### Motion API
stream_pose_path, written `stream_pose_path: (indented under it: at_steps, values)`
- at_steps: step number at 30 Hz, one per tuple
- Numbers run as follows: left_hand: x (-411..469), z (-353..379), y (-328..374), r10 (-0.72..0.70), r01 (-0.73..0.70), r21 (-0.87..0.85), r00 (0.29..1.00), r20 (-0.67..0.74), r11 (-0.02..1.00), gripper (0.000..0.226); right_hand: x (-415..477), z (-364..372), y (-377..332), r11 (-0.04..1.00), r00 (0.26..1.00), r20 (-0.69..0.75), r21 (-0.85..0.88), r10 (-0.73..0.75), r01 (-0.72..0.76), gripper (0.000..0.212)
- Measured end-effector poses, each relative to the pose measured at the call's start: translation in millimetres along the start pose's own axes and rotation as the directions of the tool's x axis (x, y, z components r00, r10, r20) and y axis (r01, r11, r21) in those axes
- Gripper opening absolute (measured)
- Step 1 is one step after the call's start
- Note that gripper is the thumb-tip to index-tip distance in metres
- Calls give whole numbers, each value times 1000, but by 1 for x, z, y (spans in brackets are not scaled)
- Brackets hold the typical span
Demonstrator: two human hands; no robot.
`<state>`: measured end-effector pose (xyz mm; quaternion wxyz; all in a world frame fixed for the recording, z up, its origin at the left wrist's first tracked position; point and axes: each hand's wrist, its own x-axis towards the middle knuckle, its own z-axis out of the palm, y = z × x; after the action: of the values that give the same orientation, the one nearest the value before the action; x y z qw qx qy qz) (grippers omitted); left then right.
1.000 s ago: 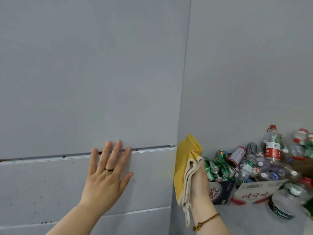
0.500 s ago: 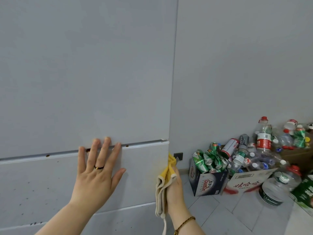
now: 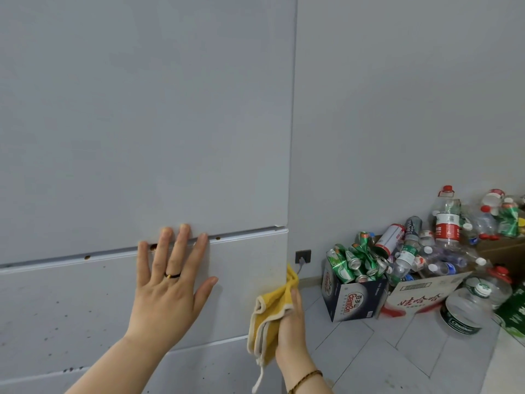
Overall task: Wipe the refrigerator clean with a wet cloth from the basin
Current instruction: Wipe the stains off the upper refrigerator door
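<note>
Refrigerator (image 3: 142, 123) side edge now meets the cloth (image 3: 270, 311) gripped rightward; left hand (image 3: 167, 282) stays flat.

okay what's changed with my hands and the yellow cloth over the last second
The right hand has carried the yellow cloth with a pale border down the right edge of the grey refrigerator: a second ago the cloth reached up level with the seam between the doors; now it sits below the seam, bunched against the corner. The left hand has stayed flat on the door front, fingertips at the seam.
</note>
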<state>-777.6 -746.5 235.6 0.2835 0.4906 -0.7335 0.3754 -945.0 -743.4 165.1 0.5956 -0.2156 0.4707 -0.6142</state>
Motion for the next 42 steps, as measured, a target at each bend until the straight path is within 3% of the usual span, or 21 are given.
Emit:
stream_pose_path:
  at_steps: [3, 5, 8, 10, 11, 12, 15, 16, 17, 19, 22, 24, 26, 28, 30, 32, 34, 36, 40, 42]
  values:
    - [0, -2, 0, -6, 6, -6, 1000, 22, 1000, 60, -3, 8, -13, 997, 1000, -27, 75, 5, -3, 37]
    - [-2, -3, 0, -15, 16, -29, 1000, 20, 999, 59, -13, 31, -35, 972, 972, -62, 45, -227, 230, 35]
    - [0, -6, -2, -7, 9, -85, 1000, 25, 996, 57, -19, 66, -52, 748, 752, -59, -181, -656, 638, 42]
    - [-1, -9, -5, 9, -6, -134, 1000, 26, 991, 55, -13, 71, -45, 552, 577, -40, -354, -816, 755, 47]
    - [-3, -11, -7, 17, -13, -153, 999, 27, 988, 54, -6, 65, -35, 491, 532, -20, -416, -847, 766, 50]
    - [-5, -12, -9, 23, -18, -166, 999, 29, 986, 53, -1, 58, -23, 491, 542, -24, -458, -840, 741, 50]
    - [-17, -15, -17, 22, -9, -181, 997, 71, 983, 49, 7, 30, 19, 754, 797, -123, -435, -591, 492, 69]
    - [-21, -14, -19, 25, -9, -174, 996, 91, 985, 51, 10, 18, 33, 817, 861, -143, -420, -489, 394, 78]
    - [-25, -14, -20, 27, -8, -166, 993, 112, 986, 52, 13, 7, 44, 859, 899, -158, -400, -409, 320, 71]
    - [-29, -12, -21, 21, 1, -152, 989, 143, 988, 53, 14, -4, 53, 911, 929, -207, -344, -308, 226, 33]
    - [-29, -10, -20, 14, 10, -151, 988, 155, 988, 54, 5, 4, 44, 922, 912, -262, -311, -317, 231, 32]
    - [-29, -11, -20, 15, 12, -179, 989, 146, 984, 52, -4, 19, 30, 865, 854, -230, -324, -466, 384, 38]
    - [-30, -13, -22, 16, 11, -203, 991, 131, 979, 48, -10, 36, 12, 666, 681, -112, -373, -723, 646, 53]
    - [-35, -16, -28, -13, 41, -223, 992, 125, 974, 48, -6, 54, -2, 284, 401, 143, -499, -905, 818, 53]
    - [-41, -22, -38, -66, 95, -223, 989, 134, 970, 52, 3, 68, 2, -141, 145, 403, -598, -904, 789, 51]
    - [-48, -28, -50, -114, 145, -214, 982, 150, 966, 54, 11, 75, 26, -423, 14, 581, -609, -814, 671, 54]
    - [-55, -34, -62, -161, 194, -202, 972, 171, 960, 55, 18, 76, 59, -592, -46, 698, -568, -715, 572, 55]
    - [-60, -39, -74, -205, 242, -189, 959, 194, 952, 56, 19, 74, 79, -681, -54, 781, -507, -623, 528, 49]
    - [-66, -44, -90, -320, 369, -158, 909, 266, 916, 63, 17, 65, 55, -795, -77, 876, -392, -476, 463, 35]
    - [-69, -45, -93, -360, 412, -151, 888, 286, 898, 66, 21, 50, 28, -771, -117, 824, -457, -555, 443, 42]
